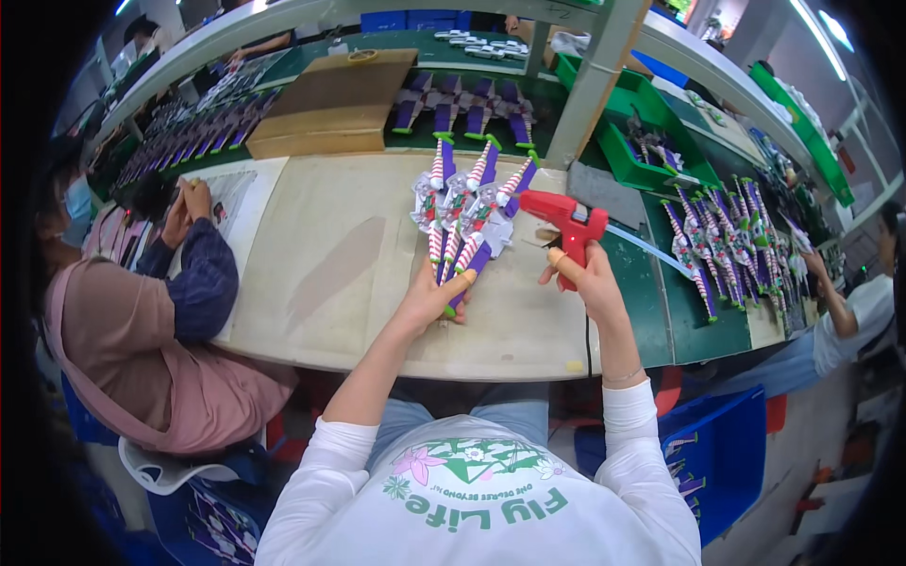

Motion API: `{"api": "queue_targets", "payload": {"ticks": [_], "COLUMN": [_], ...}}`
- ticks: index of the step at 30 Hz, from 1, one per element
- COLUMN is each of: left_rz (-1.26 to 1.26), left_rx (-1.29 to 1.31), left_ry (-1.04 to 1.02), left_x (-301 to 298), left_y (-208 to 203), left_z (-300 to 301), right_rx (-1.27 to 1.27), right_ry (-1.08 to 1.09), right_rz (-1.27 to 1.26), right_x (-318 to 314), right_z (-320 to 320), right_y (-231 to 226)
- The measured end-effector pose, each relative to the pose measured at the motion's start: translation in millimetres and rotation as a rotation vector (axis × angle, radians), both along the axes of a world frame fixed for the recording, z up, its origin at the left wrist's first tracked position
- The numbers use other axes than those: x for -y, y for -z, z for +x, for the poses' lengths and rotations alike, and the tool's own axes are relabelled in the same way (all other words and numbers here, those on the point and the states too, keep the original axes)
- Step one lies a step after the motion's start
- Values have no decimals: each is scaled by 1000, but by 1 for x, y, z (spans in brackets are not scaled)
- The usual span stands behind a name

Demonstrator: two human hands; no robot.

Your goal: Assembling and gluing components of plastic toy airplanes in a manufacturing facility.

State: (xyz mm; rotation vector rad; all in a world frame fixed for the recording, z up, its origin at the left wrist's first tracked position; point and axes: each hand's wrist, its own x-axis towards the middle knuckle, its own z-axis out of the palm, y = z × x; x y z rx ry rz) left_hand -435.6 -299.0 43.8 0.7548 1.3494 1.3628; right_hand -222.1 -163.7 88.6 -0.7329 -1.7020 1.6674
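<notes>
In front of me, my left hand [436,297] grips the near ends of several toy wing pieces [460,203] lying side by side. They are purple, with red-and-white striped sections, green tips and clear-and-white plastic centres. My right hand [592,278] is wrapped around the handle of a red glue gun [564,213]. Its nozzle points left, close to the rightmost wing piece; I cannot tell whether they touch. A pale glue stick [646,247] extends from the gun's back, and a dark cord [589,340] hangs below the handle. Tan coverings sit on both thumbs.
A brown cardboard box [330,108] stands at the back left, with rows of wing pieces beside it. More wing pieces [727,236] lie to the right, near a green bin [694,170]. Co-workers [142,340] sit on both sides. A blue bin [727,472] stands at lower right.
</notes>
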Motion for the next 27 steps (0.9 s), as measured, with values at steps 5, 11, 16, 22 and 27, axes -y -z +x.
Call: {"api": "queue_targets", "payload": {"ticks": [5,11,16,22,27], "left_rz": [-19,-5,8,5,5], "left_rx": [10,18,19,37,49], "left_ry": [-29,-23,-25,-44,-23], "left_x": [-1,3,3,3,4], "left_y": [0,-2,-1,0,-1], "left_z": [2,2,1,2,0], "right_rx": [233,285,340,385,410], "right_ry": [-134,-147,-171,-173,-174], "right_rz": [134,147,171,225,225], "right_x": [17,23,20,17,15], "right_z": [-9,-10,-13,-19,-22], "right_y": [-15,-25,-26,-26,-28]}}
